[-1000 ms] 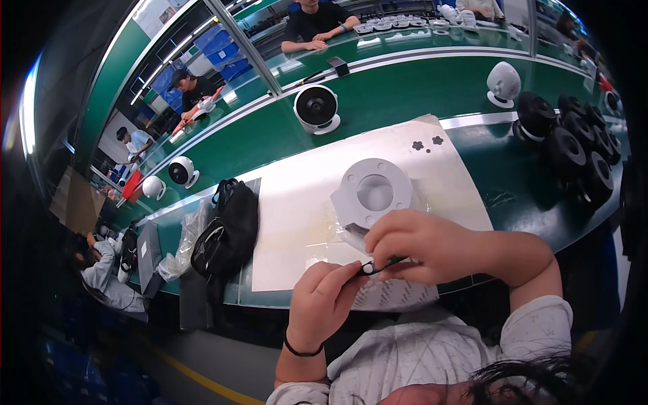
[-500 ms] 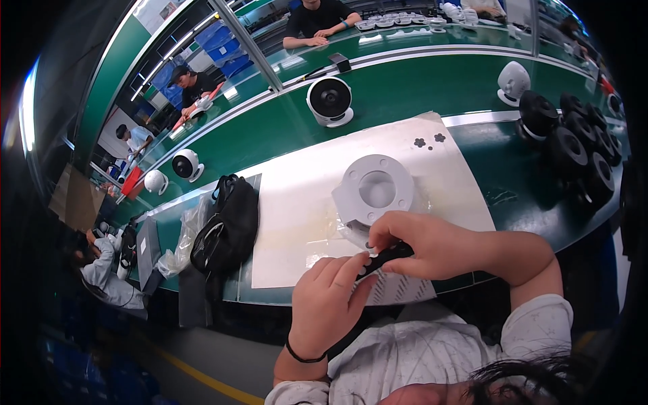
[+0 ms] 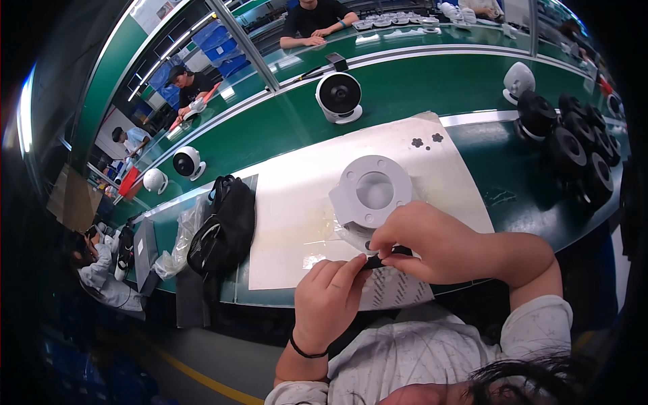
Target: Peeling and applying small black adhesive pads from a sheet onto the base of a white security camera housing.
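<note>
Above the near edge of the table, a small dark elongated piece [image 3: 375, 262] is pinched between both hands. My left hand [image 3: 329, 291] closes on its left end with thumb and fingertips. From the right, my right hand [image 3: 428, 243] grips it with bent fingers and thumb, hiding much of it. A sheet of printed backing paper [image 3: 399, 290] lies under the hands, partly covered by them. Just beyond my right hand sits a white ring-shaped fixture [image 3: 349, 181] with a round hole in its middle.
A pale board [image 3: 283, 223] covers the tabletop, with small black flower-shaped pads [image 3: 417, 143] on it. Left is a black bag [image 3: 226, 226]. Several round black units [image 3: 567, 145] crowd the right. Beyond, a green belt [image 3: 270, 128] carries white-and-black round devices [image 3: 339, 96]. Co-workers sit farther off.
Less of the dark piece shows now, and my hands have drawn closer together on it. On the green belt, the round devices have shifted to the right.
</note>
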A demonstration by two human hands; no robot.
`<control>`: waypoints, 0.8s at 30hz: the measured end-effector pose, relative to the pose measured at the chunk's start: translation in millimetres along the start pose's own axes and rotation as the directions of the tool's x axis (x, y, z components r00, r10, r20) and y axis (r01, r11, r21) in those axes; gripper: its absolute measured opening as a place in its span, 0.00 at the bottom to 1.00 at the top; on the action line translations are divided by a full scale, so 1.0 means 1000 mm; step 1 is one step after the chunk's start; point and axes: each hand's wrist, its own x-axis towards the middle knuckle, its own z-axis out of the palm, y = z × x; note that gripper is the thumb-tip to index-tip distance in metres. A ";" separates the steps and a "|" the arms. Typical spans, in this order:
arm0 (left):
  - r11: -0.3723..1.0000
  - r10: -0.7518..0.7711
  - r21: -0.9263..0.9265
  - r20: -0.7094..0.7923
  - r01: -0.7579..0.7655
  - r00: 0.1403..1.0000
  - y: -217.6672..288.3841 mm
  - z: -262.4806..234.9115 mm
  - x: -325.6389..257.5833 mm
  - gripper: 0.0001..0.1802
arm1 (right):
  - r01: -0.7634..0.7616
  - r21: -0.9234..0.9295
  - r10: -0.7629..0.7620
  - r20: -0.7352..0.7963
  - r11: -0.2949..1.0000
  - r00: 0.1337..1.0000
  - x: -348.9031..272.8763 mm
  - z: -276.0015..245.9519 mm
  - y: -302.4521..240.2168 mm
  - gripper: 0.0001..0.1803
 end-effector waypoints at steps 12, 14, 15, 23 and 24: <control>0.999 0.008 -0.040 -0.040 -0.010 0.999 -0.009 -0.003 -0.005 0.12 | 0.169 0.080 -0.169 -0.005 0.982 0.986 0.007 0.020 0.000 0.30; 0.999 0.013 -0.051 -0.045 -0.016 0.999 -0.012 -0.005 -0.006 0.12 | 0.171 0.078 -0.172 0.008 0.982 0.985 0.010 0.023 0.001 0.31; 0.997 0.003 -0.071 -0.033 -0.006 0.999 -0.014 -0.007 -0.006 0.12 | 0.176 0.075 -0.178 0.024 0.981 0.984 0.012 0.025 0.001 0.31; 0.992 -0.016 -0.129 -0.026 0.012 1.000 -0.019 -0.011 -0.010 0.12 | 0.306 -0.015 -0.306 -0.118 0.952 0.945 0.016 0.034 -0.006 0.29; 0.990 -0.032 -0.137 0.017 0.034 0.999 -0.024 -0.012 -0.014 0.12 | 0.356 -0.035 -0.358 -0.084 0.934 0.930 0.017 0.036 -0.006 0.28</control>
